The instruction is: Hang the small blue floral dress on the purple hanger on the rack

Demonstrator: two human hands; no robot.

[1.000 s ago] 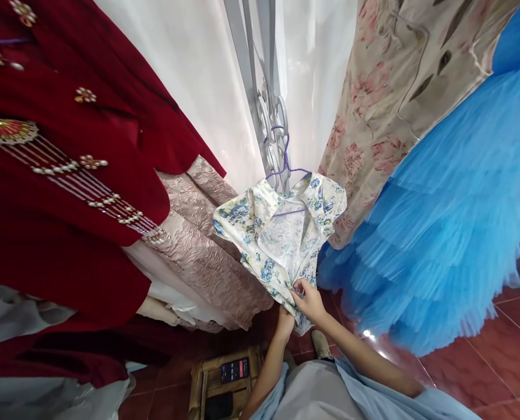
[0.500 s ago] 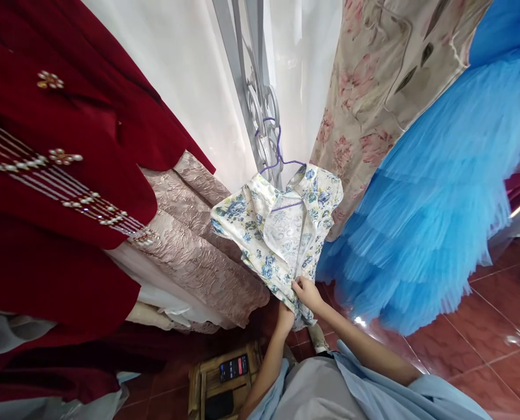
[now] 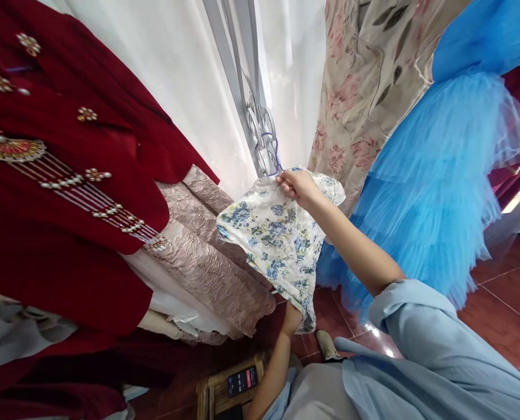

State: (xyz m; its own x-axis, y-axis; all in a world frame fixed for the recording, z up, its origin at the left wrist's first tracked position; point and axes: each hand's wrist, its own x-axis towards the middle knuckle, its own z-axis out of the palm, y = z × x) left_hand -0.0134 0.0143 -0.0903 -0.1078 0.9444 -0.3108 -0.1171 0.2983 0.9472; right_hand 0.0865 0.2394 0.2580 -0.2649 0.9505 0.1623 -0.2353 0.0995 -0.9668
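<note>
A white short-sleeved blouse with blue flowers (image 3: 275,233) hangs in front of me on a purple hanger (image 3: 277,153). My right hand (image 3: 298,185) is closed at the neckline, pinching the blouse near the base of the hanger's hook. The blouse's front lies drawn across the neck opening. Low down, my left hand (image 3: 291,318) reaches in under the bottom hem; cloth hides its fingers. The hanger hooks onto a grey metal rack (image 3: 238,64) with several ring-shaped hooks.
Left hang a dark red beaded jacket (image 3: 71,151) and a pink brocade skirt (image 3: 199,251). Right are a beige floral garment (image 3: 351,93) and a blue tiered tulle dress (image 3: 400,192). A phone (image 3: 242,381) lies on a wooden stool (image 3: 211,388) on the red tiled floor (image 3: 505,291).
My right hand has risen from the lower front edge to the neckline. The open front is now drawn up over the inside of the blouse. My left hand stays at the hem.
</note>
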